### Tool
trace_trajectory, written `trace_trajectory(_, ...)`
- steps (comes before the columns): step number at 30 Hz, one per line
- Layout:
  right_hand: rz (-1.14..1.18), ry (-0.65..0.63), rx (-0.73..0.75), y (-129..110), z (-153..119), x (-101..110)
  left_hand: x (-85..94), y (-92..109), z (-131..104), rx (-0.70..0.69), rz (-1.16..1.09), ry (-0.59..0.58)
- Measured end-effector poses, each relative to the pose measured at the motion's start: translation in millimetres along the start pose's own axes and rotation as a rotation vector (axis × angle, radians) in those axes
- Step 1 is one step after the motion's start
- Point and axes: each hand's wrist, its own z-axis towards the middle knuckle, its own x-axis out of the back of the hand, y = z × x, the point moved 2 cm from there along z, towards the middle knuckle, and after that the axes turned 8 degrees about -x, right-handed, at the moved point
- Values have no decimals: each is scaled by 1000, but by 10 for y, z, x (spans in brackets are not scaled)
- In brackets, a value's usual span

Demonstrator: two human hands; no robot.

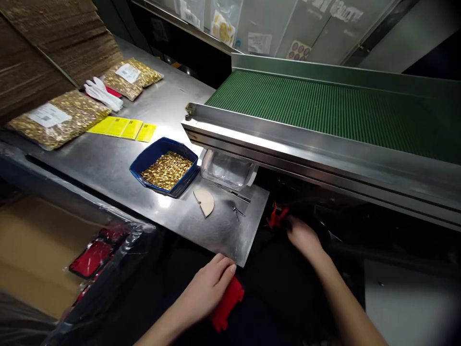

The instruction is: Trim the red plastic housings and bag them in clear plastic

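Note:
My left hand (212, 286) is closed on a flat red part (227, 305) with a notched edge, close to the front corner of the metal table (237, 240). To the right of that corner, my right hand (300, 233) has its fingers bent round one end of a smaller red piece (277, 216), under the conveyor's edge. Its fingertips are partly in shadow. On the table, a blue bin (135, 168) holds many small gold-coloured metal pieces (167, 170). A beige half-round disc (204, 202) lies beside a thin metal tool (236, 193) and small dark pins (237, 211).
A green conveyor (306, 105) with metal rails crosses the right side. Beneath it sits a clear tray (226, 170). Bags of gold pieces (61, 120), white gloves (103, 93) and yellow labels (124, 128) lie at left. A plastic-lined box (39, 240) holds bagged red parts (91, 258).

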Motion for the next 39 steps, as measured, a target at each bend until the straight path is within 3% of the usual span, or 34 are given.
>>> trace_trajectory(2, -81, 22, 58, 87, 257, -137, 7, 0, -11, 40, -117, -9)
trace_trajectory(5, -180, 23, 207, 36, 558, -302, 21, -44, -55, 125, -292, -15)
trace_trajectory(10, -270, 29, 402, 14, 638, -367, -7, -166, -115, 171, -349, 62)
trace_trajectory(13, -261, -8, 544, 94, 413, -272, 61, -259, -163, 186, -287, 160)
trace_trajectory(17, -178, -149, 760, 35, -232, -53, 243, -345, -309, 244, -196, 204)
trace_trajectory(20, -65, -272, 876, -287, -831, 84, 303, -336, -420, 276, -80, 210)
trace_trajectory(24, -195, -347, 771, -824, -1336, 81, 259, -317, -456, 281, 87, 199)
trace_trajectory(28, -216, -324, 749, -1083, -1486, 2, 290, -341, -404, 261, 175, 128)
trace_trajectory(34, -271, -315, 672, -1029, -1431, 130, 347, -300, -521, 213, 354, 136)
trace_trajectory(39, -278, -327, 670, -1012, -1352, 339, 286, -460, -722, 224, 454, 115)
